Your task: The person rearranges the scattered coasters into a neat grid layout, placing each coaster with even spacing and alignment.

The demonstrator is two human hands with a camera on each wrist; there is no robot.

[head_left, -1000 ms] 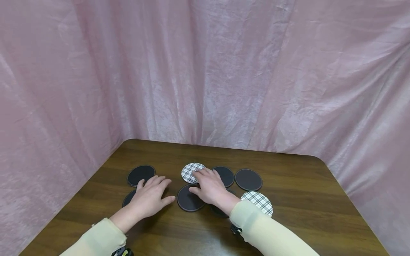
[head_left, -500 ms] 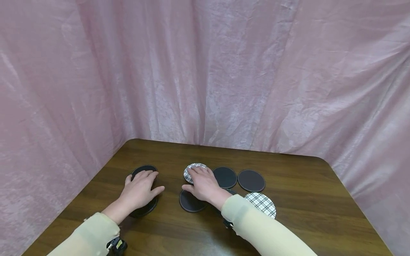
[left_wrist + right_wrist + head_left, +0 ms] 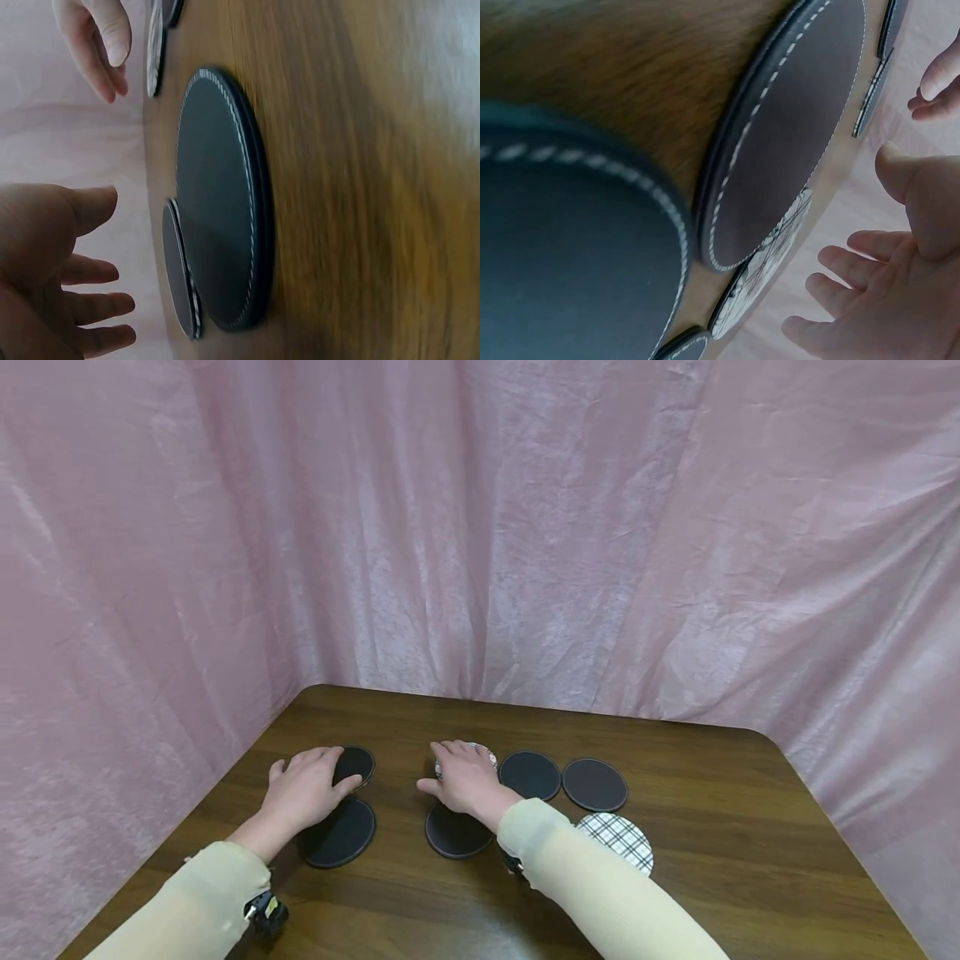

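Several round coasters lie on a brown wooden table [image 3: 712, 793], most dark with white stitching, two plaid. My left hand [image 3: 307, 789] reaches with straight fingers over the far-left dark coaster [image 3: 355, 764]; another dark coaster [image 3: 339, 833] lies just nearer. The left wrist view shows this hand [image 3: 52, 277] spread above those two coasters [image 3: 221, 202]; whether it touches them is unclear. My right hand [image 3: 463, 778] lies flat over a plaid coaster [image 3: 483, 752], with a dark coaster [image 3: 455, 833] just below its wrist. In the right wrist view the palm [image 3: 885, 255] is open over the plaid coaster [image 3: 769, 262].
Two more dark coasters [image 3: 529, 775] [image 3: 595, 784] sit right of my right hand, and a second plaid coaster [image 3: 617, 839] lies nearer, by my forearm. Pink cloth [image 3: 480, 527] hangs close around the table's far and side edges.
Both hands moved away from me. The left one went left and forward, uncovering the near-left coaster and reaching the far one. The right one slid farther over the plaid coaster.
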